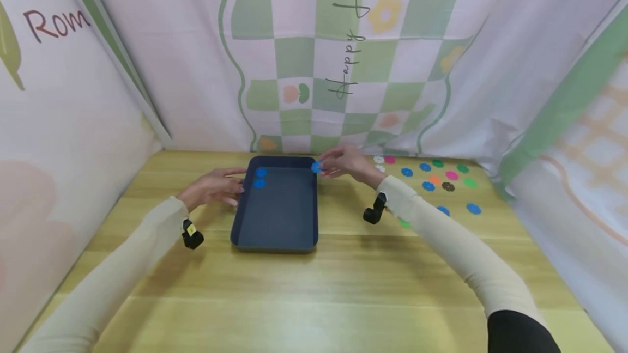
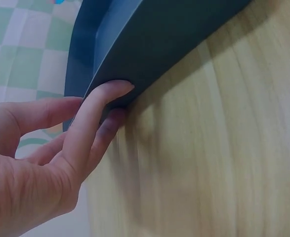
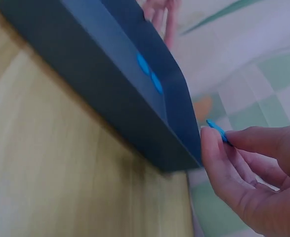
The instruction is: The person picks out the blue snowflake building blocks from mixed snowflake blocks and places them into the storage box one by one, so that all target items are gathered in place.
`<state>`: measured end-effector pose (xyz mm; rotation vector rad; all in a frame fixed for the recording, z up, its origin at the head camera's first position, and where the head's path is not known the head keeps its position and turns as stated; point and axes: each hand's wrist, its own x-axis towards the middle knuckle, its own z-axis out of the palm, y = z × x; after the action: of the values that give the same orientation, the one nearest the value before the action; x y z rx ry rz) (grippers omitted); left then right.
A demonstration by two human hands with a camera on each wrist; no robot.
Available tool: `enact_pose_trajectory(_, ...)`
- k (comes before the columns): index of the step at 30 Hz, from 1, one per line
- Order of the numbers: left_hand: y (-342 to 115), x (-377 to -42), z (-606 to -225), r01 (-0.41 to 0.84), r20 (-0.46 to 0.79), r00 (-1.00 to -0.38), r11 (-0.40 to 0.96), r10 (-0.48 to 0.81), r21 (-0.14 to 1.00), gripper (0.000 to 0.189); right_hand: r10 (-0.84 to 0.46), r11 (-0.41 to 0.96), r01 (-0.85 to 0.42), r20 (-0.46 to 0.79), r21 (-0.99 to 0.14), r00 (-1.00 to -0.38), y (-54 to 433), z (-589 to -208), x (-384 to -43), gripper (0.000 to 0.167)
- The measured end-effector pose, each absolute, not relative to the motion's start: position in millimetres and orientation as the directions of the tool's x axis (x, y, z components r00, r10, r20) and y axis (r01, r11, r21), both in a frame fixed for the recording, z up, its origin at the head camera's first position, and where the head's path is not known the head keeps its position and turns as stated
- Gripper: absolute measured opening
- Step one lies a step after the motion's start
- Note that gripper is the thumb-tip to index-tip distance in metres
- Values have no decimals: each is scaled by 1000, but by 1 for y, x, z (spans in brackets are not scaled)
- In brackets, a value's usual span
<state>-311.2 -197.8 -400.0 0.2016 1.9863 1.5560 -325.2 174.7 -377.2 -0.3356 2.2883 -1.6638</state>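
My right hand (image 1: 347, 163) pinches a blue snowflake disc (image 1: 316, 167) between thumb and fingertips at the far right corner of the dark tray (image 1: 316, 217). In the right wrist view the held disc (image 3: 218, 131) is seen nearly edge-on, just past the rim. On the tray's far left part lie two blue discs (image 1: 259, 183), one behind the other. My left hand (image 1: 216, 185) touches the tray's left side. In the left wrist view, its fingers (image 2: 88, 121) lie against the outer wall and rim.
Several loose discs in blue, green, pink, white, orange and brown (image 1: 448, 186) lie on the wooden table (image 1: 314, 298) to the right, some near the right forearm. A printed curtain (image 1: 338, 59) hangs behind the table, with cloth at both sides.
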Motion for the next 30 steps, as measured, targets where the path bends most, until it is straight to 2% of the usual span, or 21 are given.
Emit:
enact_pose_trajectory(5,-194,-312,-400,-235,-359,-819,309,448,922,76,-397,226,3,-95,-974,-913,148,-388,-324,30)
enact_pose_trajectory(9,-194,-313,-399,-234,-360,-820,312,446,921,76,-429,223,26,-122,-974,-895,123,-397,-320,28)
enact_pose_trajectory(16,-192,-313,-400,-229,-365,-819,332,443,915,76,-409,231,109,-198,-967,-891,88,-406,-322,21)
enact_pose_trajectory(21,-188,-314,-400,-235,-384,-821,363,423,902,77,-426,249,122,-222,-961,-877,71,-412,-321,23)
enact_pose_trajectory(26,-186,-315,-398,-239,-392,-820,373,417,897,78,-421,287,124,-242,-950,-874,54,-414,-320,14)
enact_pose_trajectory(30,-187,-315,-398,-244,-397,-821,376,410,894,77,-413,348,75,-225,-934,-882,42,-415,-323,9)
